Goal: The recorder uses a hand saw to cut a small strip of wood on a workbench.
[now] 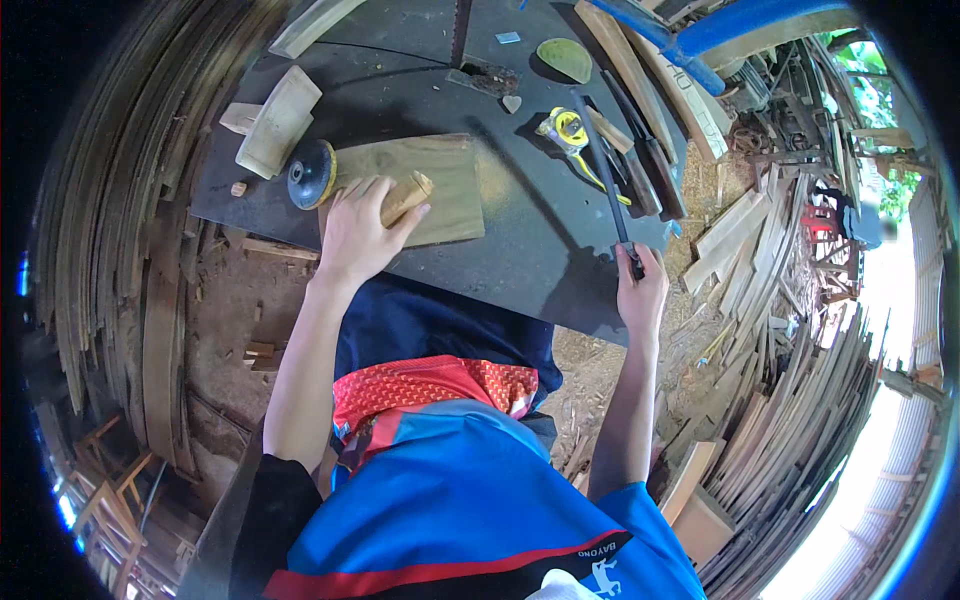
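Observation:
My left hand (pixel 362 226) is closed around a small block of wood (pixel 406 199), pressed down over a flat wooden board (pixel 445 180). The board lies on a dark worktable (pixel 520 235). My right hand (pixel 641 284), closed as well, grips the handle of a long, thin, dark file (pixel 607 178), whose blade points up and away over the table. Just left of the board, a round black disc with a yellowish rim (pixel 312 175) stands close to my left fingers. Beyond the file lies a yellow tape measure (pixel 566 129).
Long-handled tools (pixel 640 165) lie at the table's right, beside wooden planks (pixel 630 75). A thin upright blade (pixel 460 35) rises through a slot at the back. A green half-round piece (pixel 564 60) and curved wood pieces (pixel 278 122) also lie there. Stacked timber (pixel 130 180) flanks the left.

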`<state>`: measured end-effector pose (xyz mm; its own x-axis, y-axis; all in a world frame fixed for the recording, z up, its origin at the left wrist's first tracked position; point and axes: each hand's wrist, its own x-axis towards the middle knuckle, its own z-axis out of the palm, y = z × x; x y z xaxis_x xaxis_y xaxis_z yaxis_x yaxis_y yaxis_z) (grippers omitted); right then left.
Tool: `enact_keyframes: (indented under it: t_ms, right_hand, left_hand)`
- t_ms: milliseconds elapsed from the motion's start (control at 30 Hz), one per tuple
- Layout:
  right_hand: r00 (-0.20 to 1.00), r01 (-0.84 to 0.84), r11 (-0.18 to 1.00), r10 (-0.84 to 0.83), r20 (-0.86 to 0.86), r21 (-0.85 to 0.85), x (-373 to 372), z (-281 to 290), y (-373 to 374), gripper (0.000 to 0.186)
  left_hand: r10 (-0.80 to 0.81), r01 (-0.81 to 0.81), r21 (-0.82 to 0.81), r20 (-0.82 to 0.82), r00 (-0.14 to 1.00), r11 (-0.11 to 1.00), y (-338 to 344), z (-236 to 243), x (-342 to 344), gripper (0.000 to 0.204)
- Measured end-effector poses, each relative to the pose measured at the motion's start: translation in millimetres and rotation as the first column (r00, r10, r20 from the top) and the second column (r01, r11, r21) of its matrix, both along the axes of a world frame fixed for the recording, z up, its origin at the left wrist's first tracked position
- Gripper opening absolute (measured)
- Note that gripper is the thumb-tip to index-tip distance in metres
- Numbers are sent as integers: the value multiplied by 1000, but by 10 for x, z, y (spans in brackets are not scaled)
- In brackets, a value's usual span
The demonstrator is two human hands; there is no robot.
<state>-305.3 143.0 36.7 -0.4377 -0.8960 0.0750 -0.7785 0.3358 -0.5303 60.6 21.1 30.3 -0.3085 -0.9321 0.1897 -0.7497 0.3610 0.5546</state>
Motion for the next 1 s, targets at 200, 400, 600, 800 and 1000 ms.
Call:
enact_keyframes:
  t_ms: [200,400,600,800,1000]
  right_hand:
    - [987,-54,991,35,-158,-120,-169,-111,48,19]
    - [976,-151,980,126,-180,-133,-162,-75,-72,17]
    - [951,-248,961,218,-217,-121,-93,-181,-399,20]
    - [910,-183,979,133,-393,-92,92,-64,-869,25]
    - [867,-278,952,191,-461,-128,349,31,-1053,39]
  left_hand:
    - [20,-29,-63,-142,990,998,-5,-106,16,41]
    - [10,-21,-85,-124,992,996,15,-113,10,40]
    - [14,-29,-98,-143,990,995,23,-134,12,40]
    - [33,-45,-103,-115,993,994,29,-111,55,40]
    - [19,-46,-153,-176,984,987,64,-157,-38,40]
